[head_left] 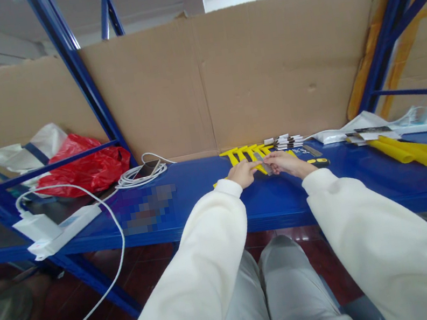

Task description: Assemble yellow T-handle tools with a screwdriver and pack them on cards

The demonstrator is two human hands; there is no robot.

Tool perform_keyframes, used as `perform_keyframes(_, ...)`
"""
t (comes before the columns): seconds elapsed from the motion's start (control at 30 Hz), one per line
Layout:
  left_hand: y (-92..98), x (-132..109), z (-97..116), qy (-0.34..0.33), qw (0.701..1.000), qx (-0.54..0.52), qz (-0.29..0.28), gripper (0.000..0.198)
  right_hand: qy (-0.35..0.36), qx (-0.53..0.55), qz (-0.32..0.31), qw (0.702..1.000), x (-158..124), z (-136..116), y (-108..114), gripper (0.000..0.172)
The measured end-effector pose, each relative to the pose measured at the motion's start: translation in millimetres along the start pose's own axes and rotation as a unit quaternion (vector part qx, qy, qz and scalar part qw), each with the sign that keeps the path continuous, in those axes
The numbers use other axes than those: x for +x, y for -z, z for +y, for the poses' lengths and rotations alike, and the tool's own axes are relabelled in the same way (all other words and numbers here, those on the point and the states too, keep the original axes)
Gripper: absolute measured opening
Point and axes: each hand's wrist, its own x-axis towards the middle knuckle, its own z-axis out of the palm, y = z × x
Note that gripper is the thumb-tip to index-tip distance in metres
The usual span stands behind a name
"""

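Note:
My left hand (pixel 242 173) and my right hand (pixel 288 163) meet above the blue tabletop, fingers pinched together. Between their fingertips is a small, flat, greyish piece (pixel 268 168), too small to make out exactly. Just beyond my hands lies a row of yellow T-shaped plastic tools (pixel 242 153), partly hidden by the fingers. A yellow-and-black handle (pixel 319 162) rests right beside my right hand. Behind it is a dark flat packet with a grey strip (pixel 312 151). A stack of small black-and-white cards (pixel 289 141) lies at the back.
Rolled yellow sleeves (pixel 408 148) and a white plastic bag (pixel 331 136) lie to the right. A phone (pixel 148 169) rests on a coiled white cable at left, near a white power strip (pixel 70 230) and a red bag (pixel 85 162). Cardboard (pixel 264 69) walls the back.

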Motion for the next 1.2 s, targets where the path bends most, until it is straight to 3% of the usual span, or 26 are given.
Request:
perform_keyframes(0.4,3.8,-7,15,-0.046,0.998,0.052,0.002,0.049,0.016,0.009,0.050,0.999,10,3,4,0.033)
perform_keyframes(0.63,4.7,-8,19,-0.062,0.994,0.093,-0.004,0.058,0.021,0.015,0.087,0.996,15,5,6,0.027)
perform_keyframes(0.97,3.0,-7,20,-0.047,0.996,0.071,-0.011,0.054,0.013,0.013,0.069,0.997,14,4,9,0.024)
perform_keyframes(1.03,4.5,-7,20,-0.039,0.997,0.068,-0.009,0.054,0.027,-0.021,0.096,0.995,18,5,15,0.022)
perform_keyframes(1.1,6.7,-8,20,-0.029,0.997,0.066,-0.003,0.054,0.051,-0.120,0.159,0.979,21,6,24,0.019)
perform_keyframes(1.2,10.0,-10,20,-0.016,0.998,0.064,0.005,0.056,0.059,-0.307,0.250,0.916,25,8,41,0.016)
